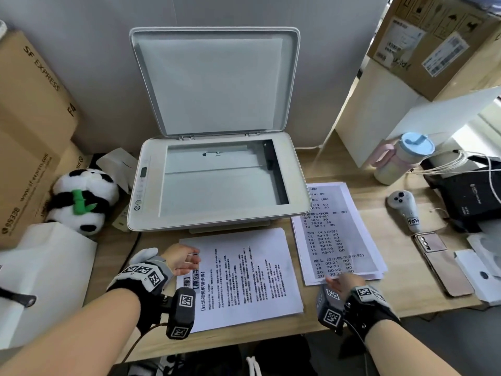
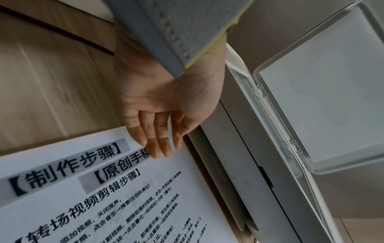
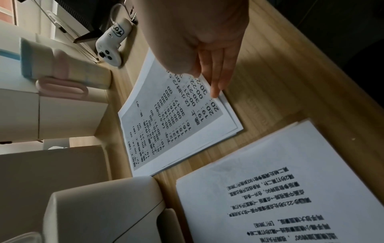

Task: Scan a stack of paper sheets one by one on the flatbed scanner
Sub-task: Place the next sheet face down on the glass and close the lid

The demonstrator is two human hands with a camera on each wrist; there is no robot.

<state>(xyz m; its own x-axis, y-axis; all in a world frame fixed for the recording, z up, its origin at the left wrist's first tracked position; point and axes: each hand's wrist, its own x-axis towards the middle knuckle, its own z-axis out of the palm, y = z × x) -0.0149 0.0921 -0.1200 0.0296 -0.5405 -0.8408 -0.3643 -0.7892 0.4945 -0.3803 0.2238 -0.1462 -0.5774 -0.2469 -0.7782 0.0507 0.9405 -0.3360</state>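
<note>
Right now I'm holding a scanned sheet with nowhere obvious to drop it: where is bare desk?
Bare wood shows along the front edge right of the front stack, and between the right stack and the white controller. The scanner glass is bare too. The desk's right end, around the phone and cables, is crowded.

wall (image 1: 81, 77): pale grey, behind desk
desk (image 1: 406, 299): light wood grain
light: daylight from a window (image 1: 485, 126), far right

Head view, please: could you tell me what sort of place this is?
Probably an office desk or mailroom corner: an open flatbed scanner, SF Express cardboard boxes, and printed paper stacks on a wooden desk.
</note>
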